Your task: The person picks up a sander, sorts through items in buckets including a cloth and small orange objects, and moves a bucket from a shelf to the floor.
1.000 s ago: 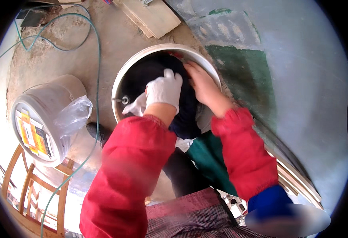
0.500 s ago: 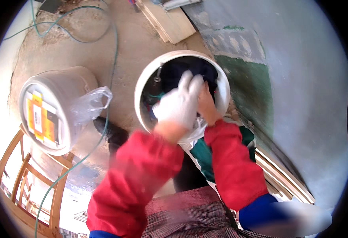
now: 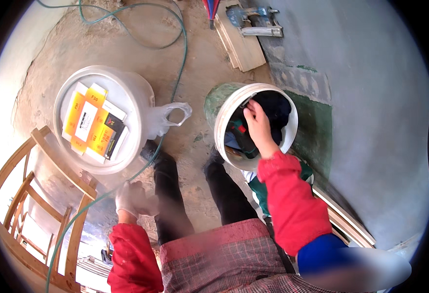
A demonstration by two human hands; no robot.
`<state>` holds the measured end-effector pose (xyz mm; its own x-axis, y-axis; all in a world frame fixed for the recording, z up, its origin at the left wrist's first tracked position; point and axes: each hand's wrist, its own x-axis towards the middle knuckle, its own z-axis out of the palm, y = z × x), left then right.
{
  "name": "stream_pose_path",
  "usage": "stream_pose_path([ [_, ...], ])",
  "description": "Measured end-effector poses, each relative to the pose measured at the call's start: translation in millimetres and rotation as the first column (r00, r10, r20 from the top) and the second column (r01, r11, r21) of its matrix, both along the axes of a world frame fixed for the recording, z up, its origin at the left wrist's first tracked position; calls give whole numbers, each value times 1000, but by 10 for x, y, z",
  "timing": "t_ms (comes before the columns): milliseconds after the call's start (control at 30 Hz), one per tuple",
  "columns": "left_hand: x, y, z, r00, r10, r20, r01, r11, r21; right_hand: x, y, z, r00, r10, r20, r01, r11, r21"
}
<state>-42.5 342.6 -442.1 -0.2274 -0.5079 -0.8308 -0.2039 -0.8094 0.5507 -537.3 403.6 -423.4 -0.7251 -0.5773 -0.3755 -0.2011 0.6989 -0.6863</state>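
Open bucket (image 3: 292, 110): white, on the ground just ahead of the right foot, against the grey wall; the right hand reaches into it.
Contents: dark cloth (image 3: 275, 108) at the far side of the hand; a dark green and red power tool (image 3: 241, 136) under the wrist, to its left.
Right hand (image 3: 259, 124): bare, inside the bucket, fingers curled down onto the dark cloth; whether it truly grips the cloth or only presses on it I cannot tell, knuckles hide the fingertips.
Left hand (image 3: 132, 199): white glove, low beside the left knee, well apart from the open bucket, loosely half-closed, holding nothing visible; somewhat blurred.
Lidded bucket (image 3: 141, 97): white, ahead of the left hand, with yellow and white cartons (image 3: 92, 124) lying on its lid.
Plastic bag (image 3: 173, 115): clear, between the two buckets, touching the lidded one.
Green hose (image 3: 177, 53): runs from beside the left hand, past the lidded bucket, and loops away.
Wooden chair (image 3: 43, 195): left of the left hand.
Boards (image 3: 241, 44): stacked beyond the open bucket.
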Motion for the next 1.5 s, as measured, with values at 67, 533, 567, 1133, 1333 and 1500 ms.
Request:
stream_pose_path([
  [67,-31,-240,-14,999,22,-31,-18,994,112,-175,-12,-379,997,-82,11,82,997,-13],
  [533,-639,-927,576,892,440,100,-448,838,313,-756,-43,-615,824,-475,310,268,807,525],
  [567,-696,-971,617,820,536,199,-572,773,274,-761,-95,-596,886,-408,219,209,775,596],
  [1133,-844,-1337,837,864,260,431,-370,909,193,1653,-1948,395,889,458,20,-439,838,325],
  [1333,-1340,-917,1254,940,190,284,-185,982,-43,1242,-1159,759,974,227,0,-225,964,144],
  [1500,-2495,-138,1013,756,-529,386,557,829,44,236,843,607,970,-241,-27,241,947,214],
])
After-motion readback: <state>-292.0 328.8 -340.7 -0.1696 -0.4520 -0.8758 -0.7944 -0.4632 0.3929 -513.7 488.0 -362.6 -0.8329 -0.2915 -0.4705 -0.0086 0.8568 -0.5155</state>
